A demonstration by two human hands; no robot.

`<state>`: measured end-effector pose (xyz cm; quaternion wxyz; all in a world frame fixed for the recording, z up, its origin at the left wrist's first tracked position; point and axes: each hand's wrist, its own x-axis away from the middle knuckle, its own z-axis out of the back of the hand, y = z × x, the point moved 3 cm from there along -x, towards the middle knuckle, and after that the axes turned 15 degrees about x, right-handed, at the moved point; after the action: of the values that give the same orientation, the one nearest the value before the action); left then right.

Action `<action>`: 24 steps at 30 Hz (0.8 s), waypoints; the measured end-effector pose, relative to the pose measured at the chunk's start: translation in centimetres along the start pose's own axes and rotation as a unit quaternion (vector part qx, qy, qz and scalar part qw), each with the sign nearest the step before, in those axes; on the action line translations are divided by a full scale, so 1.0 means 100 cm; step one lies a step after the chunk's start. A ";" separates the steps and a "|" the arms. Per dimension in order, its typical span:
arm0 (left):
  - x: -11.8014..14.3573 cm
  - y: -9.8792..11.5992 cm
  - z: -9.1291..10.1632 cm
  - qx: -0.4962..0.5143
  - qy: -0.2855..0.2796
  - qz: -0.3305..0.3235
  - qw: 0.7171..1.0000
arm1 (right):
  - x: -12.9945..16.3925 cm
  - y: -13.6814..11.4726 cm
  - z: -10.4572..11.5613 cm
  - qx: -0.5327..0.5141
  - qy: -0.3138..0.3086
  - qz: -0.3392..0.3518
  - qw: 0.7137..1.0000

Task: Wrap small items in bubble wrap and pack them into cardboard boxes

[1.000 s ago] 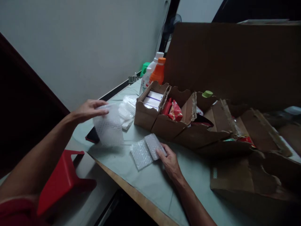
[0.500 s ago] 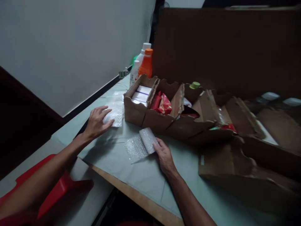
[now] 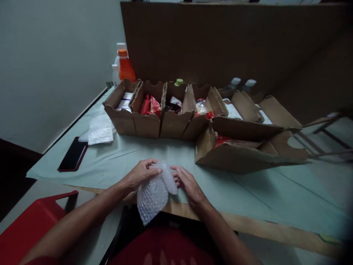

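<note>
A partly folded sheet of bubble wrap [image 3: 153, 197] hangs between my hands over the front edge of the table. My left hand [image 3: 143, 172] pinches its upper left part between thumb and fingers. On the other side, my right hand [image 3: 187, 184] has its fingers curved along the folded edge of the wrap; how firmly they grip is partly hidden. More bubble wrap [image 3: 100, 129] lies on the cloth at the left, and a dark phone with a red edge [image 3: 73, 154] rests beside it.
Several cardboard bins [image 3: 147, 127] with packets and small boxes line the back. Nearer, a cardboard box [image 3: 237, 158] stands at the right. An orange bottle [image 3: 126, 68] and white bottles are behind the leftmost bin. A red stool [image 3: 30, 224] is at the lower left.
My left hand has left the bubble wrap pile and come to the sheet that my right hand held. The sheet is now nearer my body, and the view has turned right.
</note>
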<state>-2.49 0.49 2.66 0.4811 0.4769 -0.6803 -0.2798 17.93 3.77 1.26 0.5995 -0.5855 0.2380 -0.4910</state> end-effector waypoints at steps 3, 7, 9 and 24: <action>-0.014 -0.004 -0.014 -0.035 0.027 0.002 0.999 | 0.035 -0.003 0.034 0.140 0.143 0.097 0.975; -0.031 0.001 -0.015 -0.106 0.024 0.009 0.994 | 0.054 -0.023 0.023 0.316 0.082 0.277 0.904; -0.032 0.004 -0.008 -0.130 0.035 0.006 0.991 | 0.043 -0.022 0.011 0.427 0.082 0.293 0.851; 0.015 0.012 0.021 -0.297 -0.047 -0.007 0.954 | 0.031 0.002 0.091 0.293 0.207 0.154 0.921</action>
<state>-5.01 -0.58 3.44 0.5663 0.3037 -0.5850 -0.4948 27.06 5.25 3.81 0.7497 -0.2253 0.2895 -0.5508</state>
